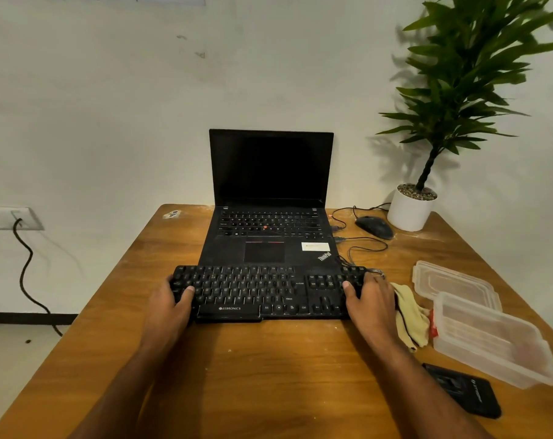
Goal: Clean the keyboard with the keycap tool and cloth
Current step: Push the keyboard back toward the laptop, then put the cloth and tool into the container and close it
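Note:
A black keyboard lies across the wooden table, just in front of an open laptop. My left hand grips its left end, thumb on top of the keys. My right hand grips its right end the same way. A pale yellow cloth lies crumpled on the table right beside my right hand. A small red item peeks out between the cloth and a plastic box; I cannot tell what it is.
The black laptop stands open behind the keyboard, with a mouse and cables to its right. A potted plant is at the back right corner. A clear plastic box, its lid and a black case lie at right.

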`<move>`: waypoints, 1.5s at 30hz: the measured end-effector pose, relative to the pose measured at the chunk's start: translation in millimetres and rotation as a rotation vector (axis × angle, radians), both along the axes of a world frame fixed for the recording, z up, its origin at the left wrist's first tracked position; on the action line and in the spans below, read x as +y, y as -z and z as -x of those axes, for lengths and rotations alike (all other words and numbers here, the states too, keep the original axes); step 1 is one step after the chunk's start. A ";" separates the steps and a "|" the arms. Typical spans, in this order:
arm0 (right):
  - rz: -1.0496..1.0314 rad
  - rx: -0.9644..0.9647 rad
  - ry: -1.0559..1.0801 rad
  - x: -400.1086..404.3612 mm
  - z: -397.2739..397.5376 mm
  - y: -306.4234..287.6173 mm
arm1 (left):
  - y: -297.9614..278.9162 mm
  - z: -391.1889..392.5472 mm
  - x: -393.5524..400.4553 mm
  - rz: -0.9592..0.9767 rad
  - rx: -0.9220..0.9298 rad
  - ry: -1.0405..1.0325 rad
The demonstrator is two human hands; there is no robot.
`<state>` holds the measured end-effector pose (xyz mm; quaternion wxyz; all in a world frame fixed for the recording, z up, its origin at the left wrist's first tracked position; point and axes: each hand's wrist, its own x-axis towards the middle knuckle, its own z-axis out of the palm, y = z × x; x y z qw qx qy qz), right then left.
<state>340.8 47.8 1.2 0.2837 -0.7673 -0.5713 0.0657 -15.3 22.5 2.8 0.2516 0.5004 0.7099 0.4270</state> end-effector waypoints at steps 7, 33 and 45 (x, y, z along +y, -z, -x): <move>-0.044 -0.090 -0.053 -16.0 -1.8 -14.6 | -6.0 -5.8 -4.0 -0.039 0.152 -0.020; 0.032 -0.414 -0.054 -43.3 -67.8 -55.5 | -34.8 -250.4 12.9 -0.195 0.270 0.537; -0.231 0.221 -0.062 -46.6 -78.3 -67.9 | -41.8 -274.1 20.3 -0.190 0.183 0.584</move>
